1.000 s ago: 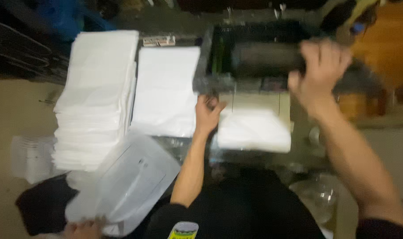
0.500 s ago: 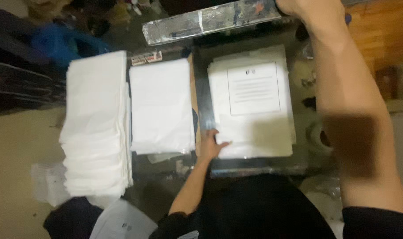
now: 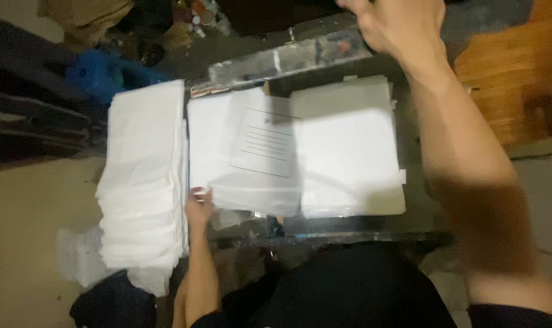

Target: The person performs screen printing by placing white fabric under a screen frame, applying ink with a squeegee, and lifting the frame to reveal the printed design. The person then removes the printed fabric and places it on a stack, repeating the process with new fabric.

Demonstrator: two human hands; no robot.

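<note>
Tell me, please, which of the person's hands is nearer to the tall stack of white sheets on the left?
Left. The left hand rests at the near edge of a printed sheet, right beside the tall stack. The right hand is raised at the far side, well away from it.

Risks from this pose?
1. The left hand pinches only the corner of the printed sheet, which overlaps the sheet pile; a pull may drag or crease it.
2. The right hand holds the hinged frame raised; if that grip slips, it might drop onto the sheets.
</note>
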